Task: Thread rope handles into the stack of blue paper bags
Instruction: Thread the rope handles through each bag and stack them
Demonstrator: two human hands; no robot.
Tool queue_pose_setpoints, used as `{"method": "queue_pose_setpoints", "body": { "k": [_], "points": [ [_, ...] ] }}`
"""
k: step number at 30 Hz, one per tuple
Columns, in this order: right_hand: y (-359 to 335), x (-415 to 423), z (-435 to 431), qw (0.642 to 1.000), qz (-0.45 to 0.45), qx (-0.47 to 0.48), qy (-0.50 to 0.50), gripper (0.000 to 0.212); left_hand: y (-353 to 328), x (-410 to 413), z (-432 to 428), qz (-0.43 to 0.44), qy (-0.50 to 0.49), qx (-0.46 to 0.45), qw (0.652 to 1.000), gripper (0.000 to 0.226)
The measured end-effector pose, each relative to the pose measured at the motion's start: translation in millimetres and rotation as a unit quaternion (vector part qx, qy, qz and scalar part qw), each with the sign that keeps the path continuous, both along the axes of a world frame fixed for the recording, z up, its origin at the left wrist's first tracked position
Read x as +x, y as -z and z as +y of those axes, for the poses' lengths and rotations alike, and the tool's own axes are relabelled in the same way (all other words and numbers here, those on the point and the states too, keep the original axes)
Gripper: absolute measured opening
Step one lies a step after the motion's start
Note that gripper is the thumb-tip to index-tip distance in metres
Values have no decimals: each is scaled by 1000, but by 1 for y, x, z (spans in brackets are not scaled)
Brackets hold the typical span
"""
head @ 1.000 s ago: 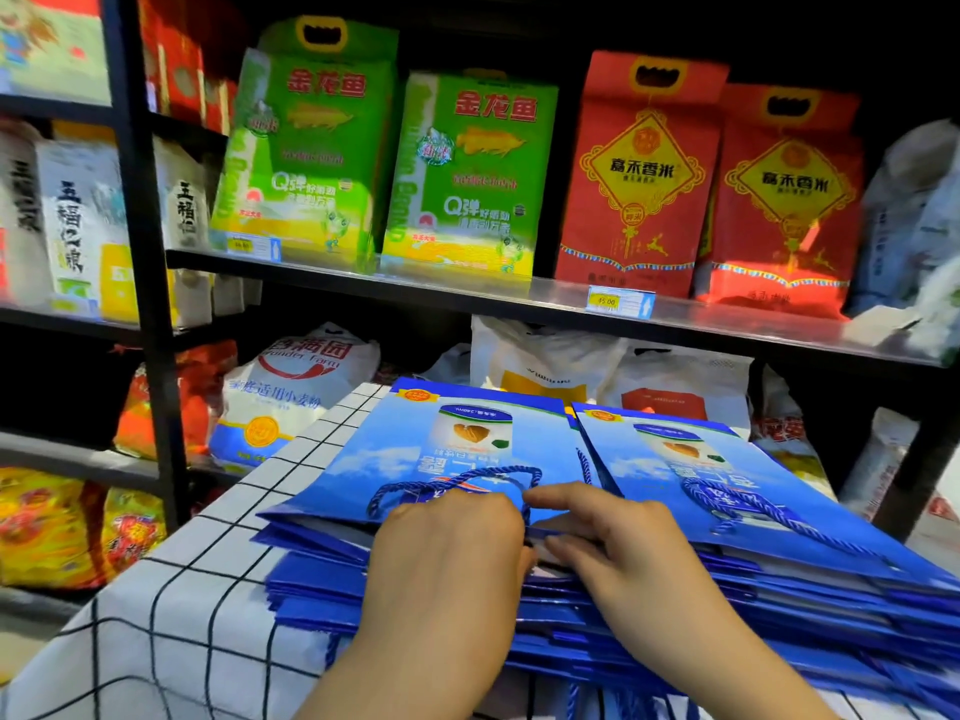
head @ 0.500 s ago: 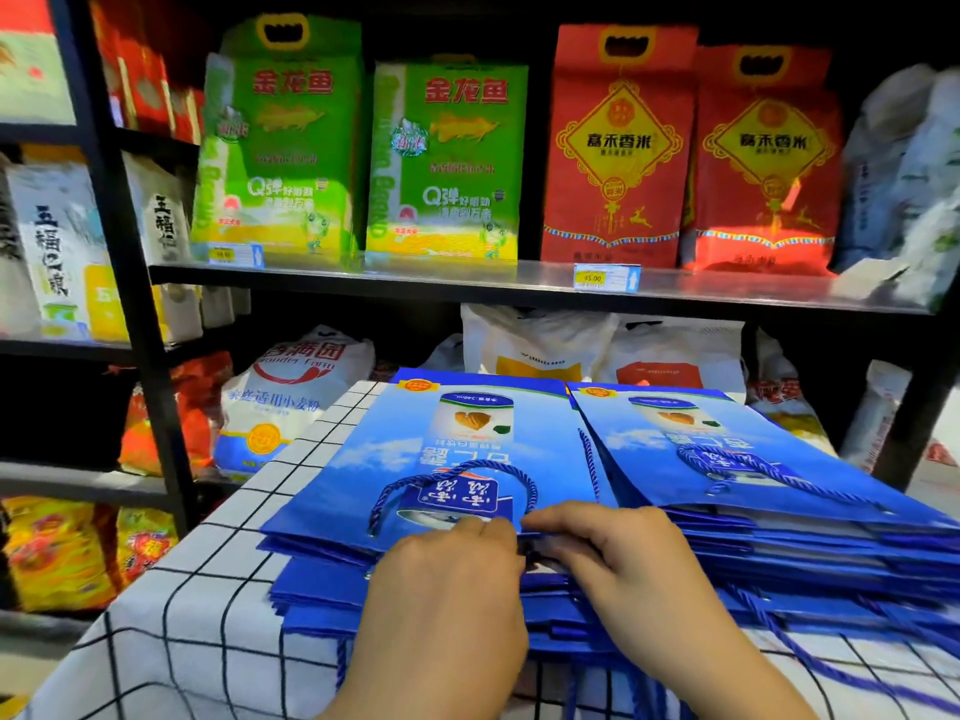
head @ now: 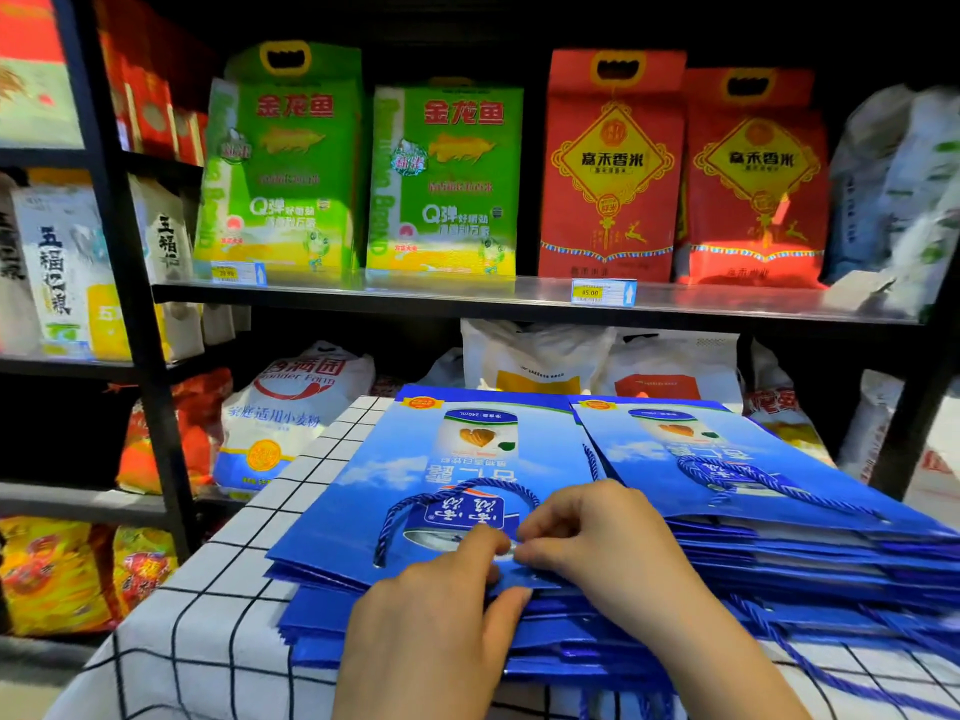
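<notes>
Two stacks of blue paper bags lie flat on a checked cloth; the left stack [head: 415, 475] is under my hands and the right stack [head: 727, 459] sits beside it. A blue rope handle [head: 457, 498] loops over the top left bag, its left end in a hole near the bag's near edge. My left hand [head: 441, 610] pinches that near edge, with the thumb under and the fingers on top. Touching its fingertips, my right hand [head: 597, 553] has curled fingers that pinch the rope's right end at the bag's edge. The exact contact is hidden by the fingers.
The checked tablecloth [head: 218, 605] covers the table in front of black shelves [head: 467, 298] stacked with green and red rice packs and flour sacks. A rope handle [head: 748, 475] lies on the right stack. Loose blue ropes [head: 810, 662] trail from the stacks at lower right.
Both hands stay at the near edge of the top left bag. Their fingertips have drawn together, and the left thumb now shows under the edge. The view shifted slightly.
</notes>
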State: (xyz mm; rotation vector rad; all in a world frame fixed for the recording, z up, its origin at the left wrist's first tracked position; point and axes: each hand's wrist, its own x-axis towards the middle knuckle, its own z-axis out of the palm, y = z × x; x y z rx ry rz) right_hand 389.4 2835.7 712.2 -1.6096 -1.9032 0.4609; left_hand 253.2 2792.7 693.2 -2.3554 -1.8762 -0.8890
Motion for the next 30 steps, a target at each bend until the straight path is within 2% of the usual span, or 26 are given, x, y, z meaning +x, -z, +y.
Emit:
{"method": "queue_pose_setpoints", "body": {
  "k": [4, 6, 9, 12, 16, 19, 21, 22, 25, 28, 30],
  "points": [
    [11, 5, 1, 980, 197, -11, 21, 16, 0, -1, 2, 78, 8, -20, 997, 41],
    [16, 5, -3, 964, 264, 1, 29, 16, -2, -1, 2, 103, 17, -41, 994, 45],
    [22, 3, -9, 950, 308, 40, 37, 16, -10, 3, 5, 169, 41, -41, 984, 48],
    [25, 5, -14, 934, 319, 144, 65, 20, -17, 5, 11, 258, 69, -22, 963, 46],
    [15, 7, -31, 905, 284, 301, 98, 21, -32, 0, 15, 272, 83, 21, 958, 41],
    [6, -1, -45, 889, 204, 396, 108, 11, -47, -7, 16, 194, 40, 89, 976, 38],
    [4, -11, -51, 902, 161, 391, 90, 12, -53, -11, 21, 101, 28, 230, 967, 35],
    [1, -18, -53, 919, 154, 356, 76, 17, -57, -13, 21, 59, 28, 269, 961, 34],
    [-12, -42, -57, 968, 104, 228, 5, 47, -62, -18, 22, -113, 14, 375, 920, 33],
    [-19, -64, -53, 977, 31, 206, -57, 71, -73, -17, 11, -220, -10, 440, 870, 27],
    [-20, -73, -52, 978, 27, 191, -74, 82, -73, -22, 9, -327, -14, 430, 842, 28]
  ]
}}
